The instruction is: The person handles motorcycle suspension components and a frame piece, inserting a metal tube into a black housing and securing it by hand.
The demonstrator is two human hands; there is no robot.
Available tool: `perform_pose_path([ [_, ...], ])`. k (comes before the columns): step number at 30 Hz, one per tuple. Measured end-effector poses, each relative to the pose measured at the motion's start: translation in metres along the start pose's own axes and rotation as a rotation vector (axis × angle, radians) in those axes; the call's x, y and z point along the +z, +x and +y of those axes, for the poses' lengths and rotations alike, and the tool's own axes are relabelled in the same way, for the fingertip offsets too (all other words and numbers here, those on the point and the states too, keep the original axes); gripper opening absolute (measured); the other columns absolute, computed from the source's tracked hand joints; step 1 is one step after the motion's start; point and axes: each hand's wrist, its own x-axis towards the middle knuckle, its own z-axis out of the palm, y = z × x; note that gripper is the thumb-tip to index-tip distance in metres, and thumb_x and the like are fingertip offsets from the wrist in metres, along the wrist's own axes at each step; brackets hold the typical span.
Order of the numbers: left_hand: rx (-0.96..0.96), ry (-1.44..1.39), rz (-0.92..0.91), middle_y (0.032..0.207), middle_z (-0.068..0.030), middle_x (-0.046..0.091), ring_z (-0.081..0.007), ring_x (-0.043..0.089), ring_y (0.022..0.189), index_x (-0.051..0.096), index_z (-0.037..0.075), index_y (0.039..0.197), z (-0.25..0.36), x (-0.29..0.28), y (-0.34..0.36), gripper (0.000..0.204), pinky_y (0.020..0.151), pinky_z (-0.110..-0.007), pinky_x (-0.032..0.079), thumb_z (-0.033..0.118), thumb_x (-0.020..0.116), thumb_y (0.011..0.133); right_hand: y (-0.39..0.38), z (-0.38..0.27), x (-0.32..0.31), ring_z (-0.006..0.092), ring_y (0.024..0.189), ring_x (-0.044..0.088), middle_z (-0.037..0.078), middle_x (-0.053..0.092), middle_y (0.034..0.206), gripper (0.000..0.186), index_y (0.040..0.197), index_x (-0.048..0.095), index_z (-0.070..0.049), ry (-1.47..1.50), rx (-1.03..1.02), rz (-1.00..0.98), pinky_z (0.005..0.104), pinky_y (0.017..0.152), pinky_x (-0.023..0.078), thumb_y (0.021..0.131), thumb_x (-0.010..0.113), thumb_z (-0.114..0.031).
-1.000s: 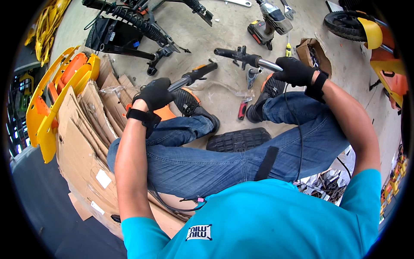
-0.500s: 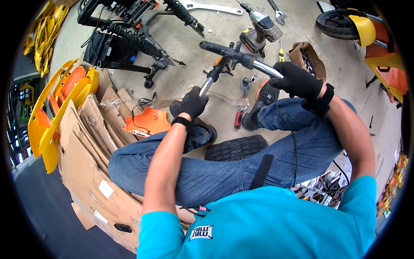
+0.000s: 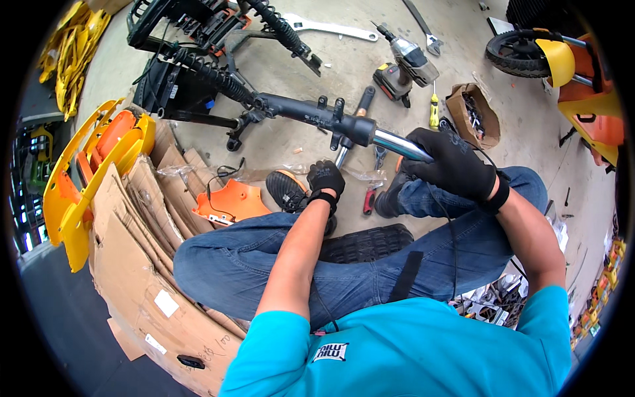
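Both of my hands wear black gloves. My right hand point(image 3: 456, 165) is closed around the chrome tube of a fork leg point(image 3: 357, 130), whose thick black lower part with small lugs points left toward the black frame. My left hand point(image 3: 325, 178) grips the chrome end of a second fork leg point(image 3: 342, 156), which slants up and away, passing behind the first. Where they cross, the nearer leg covers part of the farther one, so I cannot tell whether they touch.
Ahead left stands a black frame with coil springs point(image 3: 211, 76). An impact driver point(image 3: 410, 59), a large wrench point(image 3: 337, 28), a screwdriver point(image 3: 434, 111) and a box of small parts point(image 3: 476, 116) lie on the floor. Flattened cardboard point(image 3: 145, 264) and an orange cover point(image 3: 235, 200) are at left.
The fork leg in my right hand has swung out longer across the view, its black end reaching further left. My left hand has shifted right and slightly down with the other leg.
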Motion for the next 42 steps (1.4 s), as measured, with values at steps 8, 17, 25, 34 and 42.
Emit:
perform_pose_path([
  [8,0.464,-2.095,-0.381,0.130,-0.0182,0.065,-0.0302,0.063,0.121,0.061,0.002,0.128,-0.044,-0.209,-0.025,0.036,0.109,-0.047,0.048,0.026,0.062,0.101,0.002,-0.013,0.006,0.0297,0.076,0.065,0.019,0.066,0.084,0.028,0.106,0.064,-0.001,0.093,-0.093,0.063,0.0407,0.071,0.050,0.088,0.073,-0.020],
  [17,0.493,-2.090,0.248,0.087,-0.0088,0.066,-0.0238,0.067,0.089,0.062,0.007,0.091,-0.068,-0.347,-0.095,0.019,0.089,-0.043,0.058,0.024,0.065,0.098,-0.007,-0.094,0.039,0.0066,0.065,0.059,0.002,0.059,0.082,0.044,0.129,0.054,-0.001,0.535,-0.108,-0.312,0.0254,0.056,0.050,0.095,0.070,-0.023],
  [25,0.618,-2.334,0.132,0.077,0.0010,0.046,-0.0120,0.046,0.068,0.049,0.010,0.085,-0.047,-0.370,-0.119,0.016,0.077,-0.034,0.048,0.010,0.062,0.094,-0.017,-0.108,0.053,0.0223,0.073,0.064,0.016,0.066,0.083,0.036,0.104,0.065,0.002,0.396,-0.257,-0.196,0.0397,0.066,0.050,0.092,0.072,-0.031],
  [34,0.803,-2.468,-0.027,0.077,0.0015,0.046,-0.0120,0.045,0.068,0.048,0.010,0.084,-0.055,-0.375,-0.111,0.016,0.076,-0.033,0.046,0.007,0.061,0.093,-0.011,-0.132,0.032,0.0203,0.064,0.064,0.011,0.059,0.065,0.030,0.103,0.063,0.001,0.453,-0.151,-0.352,0.0388,0.062,0.050,0.094,0.070,-0.027],
  [42,0.716,-2.241,0.395,0.077,0.0021,0.052,-0.0132,0.050,0.069,0.051,0.013,0.088,-0.054,-0.381,-0.106,0.011,0.077,-0.034,0.049,0.014,0.062,0.091,0.016,-0.132,0.044,0.0331,0.067,0.070,0.015,0.066,0.073,0.023,0.099,0.056,-0.005,-0.171,-0.316,0.250,0.0425,0.063,0.054,0.092,0.071,-0.021],
])
